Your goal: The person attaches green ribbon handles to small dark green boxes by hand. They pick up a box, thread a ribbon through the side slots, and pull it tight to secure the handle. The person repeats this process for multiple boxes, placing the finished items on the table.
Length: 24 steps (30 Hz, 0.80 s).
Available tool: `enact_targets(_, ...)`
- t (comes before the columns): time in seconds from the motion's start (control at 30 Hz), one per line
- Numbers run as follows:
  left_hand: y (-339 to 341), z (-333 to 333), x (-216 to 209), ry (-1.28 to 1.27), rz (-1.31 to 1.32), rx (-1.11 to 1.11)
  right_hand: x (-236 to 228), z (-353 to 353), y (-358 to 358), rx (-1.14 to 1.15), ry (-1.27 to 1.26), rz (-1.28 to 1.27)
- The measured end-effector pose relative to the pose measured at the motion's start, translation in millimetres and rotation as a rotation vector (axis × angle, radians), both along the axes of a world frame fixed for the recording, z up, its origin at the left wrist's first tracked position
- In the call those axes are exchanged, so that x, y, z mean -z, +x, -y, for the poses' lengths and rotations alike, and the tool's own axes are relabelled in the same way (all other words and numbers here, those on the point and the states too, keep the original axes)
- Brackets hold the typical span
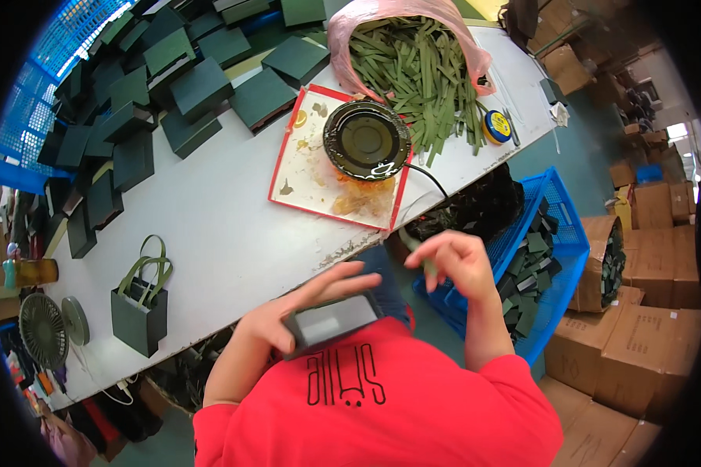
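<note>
Close to my red shirt, my left hand (308, 300) holds a small dark green box (336, 321), its pale grey inside facing up. The thumb lies on the near end and the fingers stretch across the far side. To the right and apart from the box, my right hand (456, 261) is closed in a pinch. A short piece of green strip (430, 269) shows at its fingertips, mostly hidden. On the table ahead, a black round pot (366, 140) with a cord sits on a stained white board (297, 159) with red edges.
A pink plastic bag (479, 62) spills green strips (424, 78) beside a yellow-and-blue tin (496, 127). Dark green boxes (201, 87) pile up at the far left. A handled green box (139, 321) stands near a fan (44, 331). Right: a blue crate (565, 210) and cartons (631, 350).
</note>
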<state>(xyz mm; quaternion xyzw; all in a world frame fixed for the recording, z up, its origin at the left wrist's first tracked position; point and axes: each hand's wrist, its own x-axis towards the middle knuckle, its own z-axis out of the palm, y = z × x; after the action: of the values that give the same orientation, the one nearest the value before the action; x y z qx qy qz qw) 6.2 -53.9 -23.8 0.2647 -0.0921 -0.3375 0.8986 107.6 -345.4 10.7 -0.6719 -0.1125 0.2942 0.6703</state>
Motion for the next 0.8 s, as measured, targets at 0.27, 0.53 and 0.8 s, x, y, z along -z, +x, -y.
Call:
enact_targets(0.27,4,10,2,-0.123,-0.021,0.102,-11,-19,-12,-0.595,-0.063,-0.043)
enact_targets(0.53,0,-18,-10,0.260,0.338,-0.156,0,-21,4,-0.720,-0.153,0.077)
enact_targets(0.8,11,-12,-12,0.433,0.530,0.029,-10,-45,-5,0.313,-0.005,0.318)
